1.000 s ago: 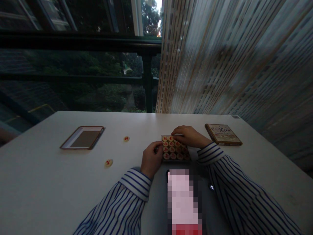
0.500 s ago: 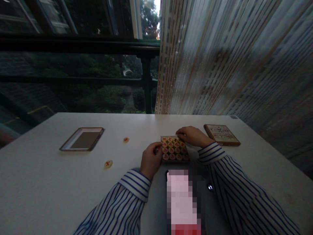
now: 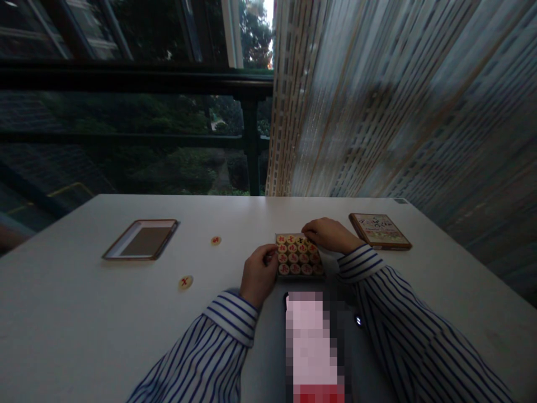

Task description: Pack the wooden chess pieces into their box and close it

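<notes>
At the centre of the frame, just right of the middle, in the head camera's view, a person's two hands meet at a shallow box (image 3: 298, 277) of round pieces (image 3: 295, 258) set face up in rows, marked with characters mostly in red. The left hand (image 3: 258, 274) is at the box's left edge, its thumb and forefinger curled close together; whether they pinch anything cannot be told. The right hand (image 3: 330, 234) arches over the box's upper right corner, fingers bunched and pointing down, their tips too hidden to show a grip. Striped sleeves (image 3: 210, 341) run in from the bottom of the frame. Left of centre, two loose discs (image 3: 185, 282) lie apart on a white table (image 3: 104, 330), with a flat brown-edged tray (image 3: 145, 242) farther left. At right lies a closed patterned case (image 3: 381, 230); at bottom centre, a phone (image 3: 312, 336) with its screen pixelated. A dark railing (image 3: 250, 131) spans the upper left before greenery, and a stringed curtain (image 3: 356, 112) fills the upper right.
</notes>
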Demonstrator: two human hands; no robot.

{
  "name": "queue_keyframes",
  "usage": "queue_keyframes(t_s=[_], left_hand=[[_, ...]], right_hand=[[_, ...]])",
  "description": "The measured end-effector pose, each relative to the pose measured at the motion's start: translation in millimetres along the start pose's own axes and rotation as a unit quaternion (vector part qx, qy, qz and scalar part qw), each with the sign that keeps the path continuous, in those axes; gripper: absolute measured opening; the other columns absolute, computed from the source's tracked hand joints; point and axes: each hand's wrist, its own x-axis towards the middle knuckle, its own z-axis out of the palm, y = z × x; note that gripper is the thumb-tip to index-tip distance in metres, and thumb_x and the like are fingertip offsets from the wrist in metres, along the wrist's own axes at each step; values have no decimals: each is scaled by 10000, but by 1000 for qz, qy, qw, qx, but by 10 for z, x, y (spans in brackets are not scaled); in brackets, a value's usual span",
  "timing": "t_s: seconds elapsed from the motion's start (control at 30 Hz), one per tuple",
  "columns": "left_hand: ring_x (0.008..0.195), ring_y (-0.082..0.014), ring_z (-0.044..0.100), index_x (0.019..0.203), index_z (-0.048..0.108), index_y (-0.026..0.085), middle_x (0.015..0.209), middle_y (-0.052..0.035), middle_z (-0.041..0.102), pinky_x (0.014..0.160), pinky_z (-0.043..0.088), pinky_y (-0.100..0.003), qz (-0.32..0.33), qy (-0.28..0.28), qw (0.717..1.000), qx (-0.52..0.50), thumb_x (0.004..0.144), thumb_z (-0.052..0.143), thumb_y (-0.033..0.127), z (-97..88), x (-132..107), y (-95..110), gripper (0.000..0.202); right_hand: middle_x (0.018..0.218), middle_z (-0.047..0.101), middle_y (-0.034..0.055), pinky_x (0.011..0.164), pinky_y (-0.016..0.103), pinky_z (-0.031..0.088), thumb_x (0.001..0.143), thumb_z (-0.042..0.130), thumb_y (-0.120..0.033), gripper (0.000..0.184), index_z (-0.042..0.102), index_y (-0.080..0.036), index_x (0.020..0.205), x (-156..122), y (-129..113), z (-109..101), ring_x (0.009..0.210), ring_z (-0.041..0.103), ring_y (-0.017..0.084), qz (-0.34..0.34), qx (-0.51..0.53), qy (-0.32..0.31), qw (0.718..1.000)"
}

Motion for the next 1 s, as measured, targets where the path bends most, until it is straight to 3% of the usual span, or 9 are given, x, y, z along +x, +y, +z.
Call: queue_keyframes(t_s=[1.0], left_hand=[[853,-174,620,959,631,158,952,-84,667,779,492,-314,-7,-3,1000,-8,754,538,220,0,-15,7,233]], right_hand=[[945,684,47,729,273,422,832,418,-294,279,664,-232,949,-9,-9,-12,877,615,204,-15,4,12,1000]])
